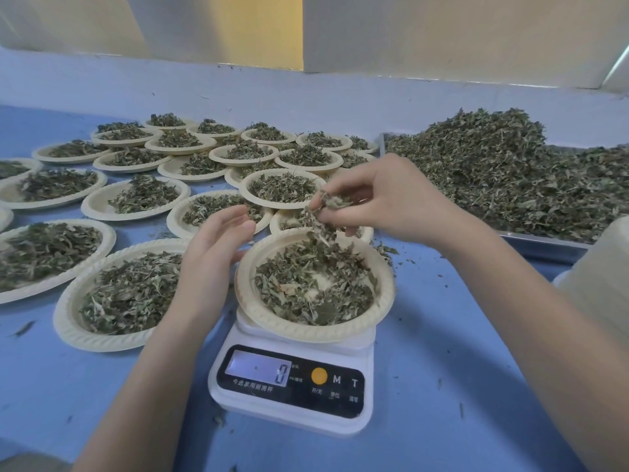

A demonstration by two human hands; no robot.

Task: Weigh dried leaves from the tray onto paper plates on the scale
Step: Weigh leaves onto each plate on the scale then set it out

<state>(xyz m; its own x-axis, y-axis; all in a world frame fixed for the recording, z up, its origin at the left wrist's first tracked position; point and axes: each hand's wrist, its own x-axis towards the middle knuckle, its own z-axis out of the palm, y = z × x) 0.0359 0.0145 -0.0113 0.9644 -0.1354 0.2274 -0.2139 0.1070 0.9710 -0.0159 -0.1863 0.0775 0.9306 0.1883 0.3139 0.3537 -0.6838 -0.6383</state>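
Over the paper plate on the scale, the right hand pinches dried leaves, sprinkling; the left hand hovers relaxed. Next: trim against the blurred readout, drawing from the tray.

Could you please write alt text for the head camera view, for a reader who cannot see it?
A person's right hand pinches dried leaves above a leaf-filled paper plate on a white kitchen scale, while the open left hand hovers beside the plate's rim. Many filled plates cover the blue table to the left; a heaped metal tray sits at right.
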